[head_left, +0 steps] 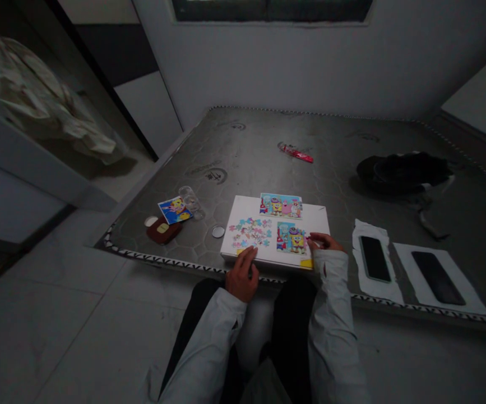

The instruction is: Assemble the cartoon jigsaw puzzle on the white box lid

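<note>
A white flat box (268, 259) lies near the front edge of the grey surface. On it are a loose pile of jigsaw puzzle pieces (253, 231), a partly assembled cartoon jigsaw puzzle (291, 238) and a matching picture card (281, 206) behind it. My left hand (243, 276) rests at the box's front edge, just before the loose pile, its fingers stretched out and holding nothing. At the right edge of the assembled part, the fingers of my right hand (327, 243) pinch a small pinkish puzzle piece (309, 239), mostly hidden by the fingertips.
To the left lie a blue cartoon card (175, 210), a brown case (162, 231), a clear plastic container (190, 199) and a round silvery disc (218, 231). Two phones (375, 258) rest on white sheets at right. A black bag (402, 173) and red wrapper (296, 152) lie farther back.
</note>
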`<state>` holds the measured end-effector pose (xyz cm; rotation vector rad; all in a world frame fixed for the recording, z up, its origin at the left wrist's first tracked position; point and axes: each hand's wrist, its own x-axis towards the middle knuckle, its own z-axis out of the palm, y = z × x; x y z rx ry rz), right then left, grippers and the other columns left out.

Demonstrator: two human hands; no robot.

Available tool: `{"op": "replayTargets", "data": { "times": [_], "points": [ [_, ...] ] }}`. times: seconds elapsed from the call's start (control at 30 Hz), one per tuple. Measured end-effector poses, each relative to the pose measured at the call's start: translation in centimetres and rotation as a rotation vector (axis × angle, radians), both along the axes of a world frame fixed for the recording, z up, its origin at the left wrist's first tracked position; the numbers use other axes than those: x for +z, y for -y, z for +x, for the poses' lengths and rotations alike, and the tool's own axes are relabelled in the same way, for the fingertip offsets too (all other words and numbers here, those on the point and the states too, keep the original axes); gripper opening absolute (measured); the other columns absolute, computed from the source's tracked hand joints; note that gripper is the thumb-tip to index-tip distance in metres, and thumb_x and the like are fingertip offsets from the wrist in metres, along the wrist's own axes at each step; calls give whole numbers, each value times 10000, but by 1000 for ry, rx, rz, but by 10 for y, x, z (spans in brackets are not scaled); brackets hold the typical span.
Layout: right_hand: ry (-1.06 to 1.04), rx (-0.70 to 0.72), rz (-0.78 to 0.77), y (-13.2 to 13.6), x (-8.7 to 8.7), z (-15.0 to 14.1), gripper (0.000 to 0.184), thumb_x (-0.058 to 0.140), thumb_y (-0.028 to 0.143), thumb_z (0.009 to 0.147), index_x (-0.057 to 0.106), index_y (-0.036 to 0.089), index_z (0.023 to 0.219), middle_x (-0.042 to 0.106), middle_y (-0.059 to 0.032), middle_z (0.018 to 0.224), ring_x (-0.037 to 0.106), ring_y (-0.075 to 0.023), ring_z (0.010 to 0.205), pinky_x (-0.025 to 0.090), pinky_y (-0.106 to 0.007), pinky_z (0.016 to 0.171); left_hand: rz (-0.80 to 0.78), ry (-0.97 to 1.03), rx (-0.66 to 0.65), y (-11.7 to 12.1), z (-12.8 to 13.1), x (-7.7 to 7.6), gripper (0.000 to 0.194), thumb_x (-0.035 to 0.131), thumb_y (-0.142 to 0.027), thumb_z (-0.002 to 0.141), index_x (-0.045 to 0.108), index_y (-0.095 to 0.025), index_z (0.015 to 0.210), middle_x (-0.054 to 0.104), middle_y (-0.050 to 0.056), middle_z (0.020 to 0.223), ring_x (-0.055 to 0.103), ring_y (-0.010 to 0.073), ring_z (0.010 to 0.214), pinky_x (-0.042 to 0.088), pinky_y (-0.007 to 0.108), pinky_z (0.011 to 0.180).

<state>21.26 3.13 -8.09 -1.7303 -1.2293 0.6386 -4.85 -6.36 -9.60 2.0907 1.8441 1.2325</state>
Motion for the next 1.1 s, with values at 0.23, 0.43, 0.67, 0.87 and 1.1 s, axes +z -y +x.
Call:
{"op": "replayTargets", "data": {
  "times": [0.23,0.43,0.67,0.87,1.1],
  "points": [
    [-74,-5,9,-3,0,0,455,772,493,684,800,158,990,803,-115,925,535,-158,624,379,-294,572,7,-29,-23,-1,-2,-2,483,516,-98,942,641,-213,1394,709,94,1371,678,193,1272,615,274,991],
    [-188,14,17,-5,-8,0,406,792,492,681,761,183,944,813,-106,908,674,-209,727,481,-300,622,14,-59,-46,-1,-2,-3,466,525,-88,936,671,-212,1361,723,96,1349,708,194,1215,623,272,975],
    [-215,30,22,-6,-8,2,297,800,440,682,757,218,874,814,-97,903,760,-263,854,587,-345,740,37,-66,-41,-1,0,-3,472,534,-81,929,669,-222,1359,721,95,1354,708,196,1221,625,272,967],
    [-179,34,-8,-3,-7,7,257,836,455,661,790,239,793,807,-51,807,763,-253,795,596,-319,698,67,-70,-31,-1,0,-1,435,544,-76,926,682,-211,1315,730,96,1341,721,195,1194,631,265,940],
    [-164,64,-13,-4,-7,7,251,809,485,691,790,248,773,810,-49,812,770,-254,807,605,-314,689,73,-67,-34,-1,-1,0,439,546,-70,923,676,-203,1320,733,94,1338,725,188,1186,636,246,903]
  ]
}}
